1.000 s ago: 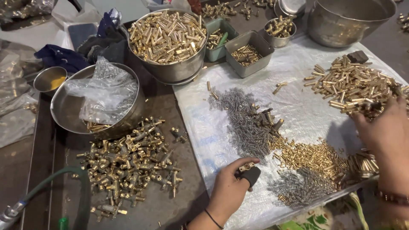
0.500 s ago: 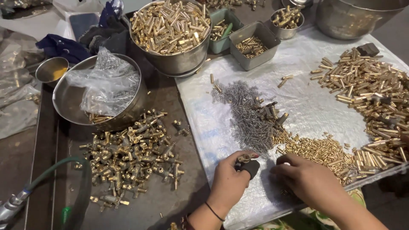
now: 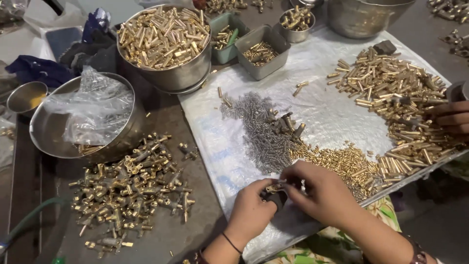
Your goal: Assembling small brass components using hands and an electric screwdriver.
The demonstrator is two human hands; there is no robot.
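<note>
Dark tabletop (image 3: 161, 234): near its front edge, left hand (image 3: 251, 210) and right hand (image 3: 320, 193) pinch one small brass fitting (image 3: 274, 188), judged hard, heavy, slippery; best held by its body.

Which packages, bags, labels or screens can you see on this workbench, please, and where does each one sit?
No labels, signs or screens show.
Clear plastic bag: crumpled, lying in the steel bowl at left.
White plastic sheet: spread flat under the brass parts and springs.
Green tray and grey tray: small rectangular tubs at the top, holding brass pieces.
</note>
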